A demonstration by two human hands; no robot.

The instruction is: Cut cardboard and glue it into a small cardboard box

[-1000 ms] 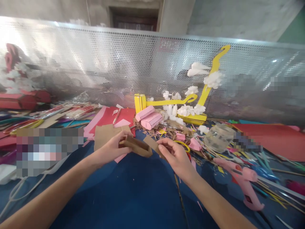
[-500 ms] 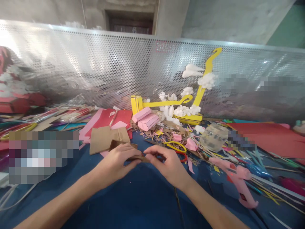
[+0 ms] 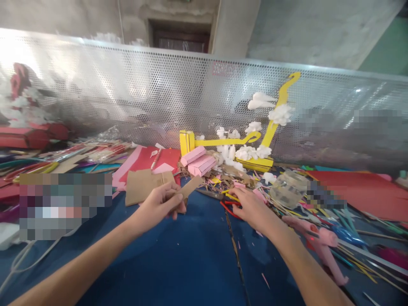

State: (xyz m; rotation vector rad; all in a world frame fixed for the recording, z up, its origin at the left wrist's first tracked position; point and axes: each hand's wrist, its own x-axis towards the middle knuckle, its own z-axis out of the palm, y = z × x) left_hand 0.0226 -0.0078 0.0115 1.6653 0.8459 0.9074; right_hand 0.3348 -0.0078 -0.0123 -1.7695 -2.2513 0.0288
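My left hand (image 3: 165, 200) is closed around a narrow brown cardboard strip (image 3: 190, 187), whose free end points up and to the right. Beneath and behind that hand, more brown cardboard is partly hidden by the fingers. To the right, my right hand (image 3: 251, 207) curls its fingers over the handles of a pair of scissors (image 3: 227, 207), one loop yellow and one red. The scissor blades point left, lying close to the table. A flat piece of brown cardboard (image 3: 138, 189) rests just behind my left hand.
Pink paper boxes (image 3: 201, 165) and yellow paper shapes (image 3: 187, 142) with white tufts stand at the back, before a perforated metal panel (image 3: 153, 93). Paper scraps litter the middle. A pink glue gun (image 3: 321, 238) and red sheets (image 3: 353, 191) lie right on the blue table (image 3: 172, 263).
My right hand has left the cardboard and moved right onto the scissors' handles. My left hand keeps the cardboard strip, now tilted up. The camera view has shifted slightly.
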